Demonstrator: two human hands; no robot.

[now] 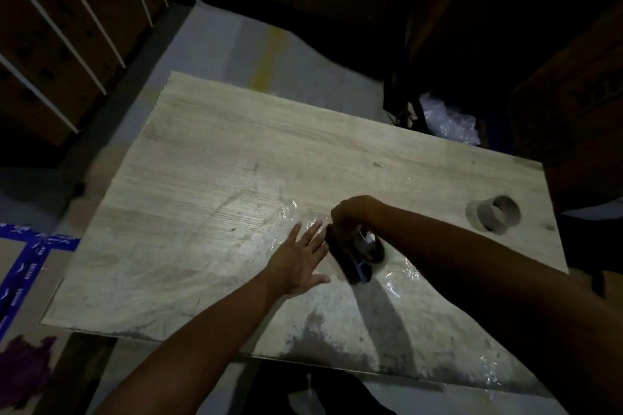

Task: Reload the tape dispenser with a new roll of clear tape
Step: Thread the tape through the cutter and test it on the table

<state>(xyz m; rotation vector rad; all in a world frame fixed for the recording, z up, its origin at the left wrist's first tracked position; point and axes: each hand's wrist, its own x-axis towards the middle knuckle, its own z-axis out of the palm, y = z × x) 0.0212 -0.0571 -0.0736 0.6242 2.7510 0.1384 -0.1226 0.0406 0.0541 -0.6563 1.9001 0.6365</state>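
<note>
A dark tape dispenser [354, 259] lies on the pale wooden table [209, 178], near its middle front. My right hand [354, 214] is curled over the dispenser's far end and grips it. A roll sits inside the dispenser under that hand, partly hidden. My left hand [300, 261] lies flat on the table with fingers spread, its fingertips right beside the dispenser's left side. Clear tape or film [296, 212] shines on the wood just beyond the left fingers. A cardboard tape core [499, 214] stands apart at the table's right end.
Crumpled clear plastic [450, 121] sits in a dark bin beyond the table's far right corner. Stacked cardboard boxes [50, 44] fill the left background. A box with blue printed tape [23, 266] is on the floor at left. More shiny film [404, 276] lies under my right forearm.
</note>
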